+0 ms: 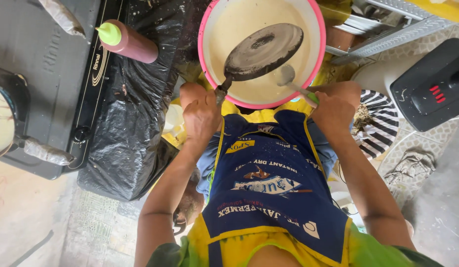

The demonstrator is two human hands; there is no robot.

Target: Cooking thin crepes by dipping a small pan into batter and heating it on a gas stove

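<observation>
The pan (263, 51) was a round, dark disc, its flat face dull grey with pale smears and a darker patch near the middle. It hung tilted over the bowl (316, 59), its far edge raised, its short handle pointing back toward the person. The left hand (201, 114) was clenched round that handle just outside the bowl's near rim.

The bowl had a pink rim and was filled with smooth cream batter (239, 24). A ladle (287, 75) lay in the batter beside the pan, coated so thickly that its cup was hard to make out; only a green stretch of its handle showed at the rim. The right hand (336, 105) was closed round that handle, just outside the bowl.

Below the bowl hung a blue and yellow apron (274, 198), which hid the person's lap and legs. Left of the bowl lay crumpled black plastic (125, 128), and on it a reddish squeeze bottle (128, 42) with a green cap, lying on its side. Farther left stood a dark stove (51, 79), with a second pan cut off by the frame edge. Right of the bowl sat a black-and-white striped thing (383, 123), partly hidden by the right arm, and beyond it a black box (432, 84).
</observation>
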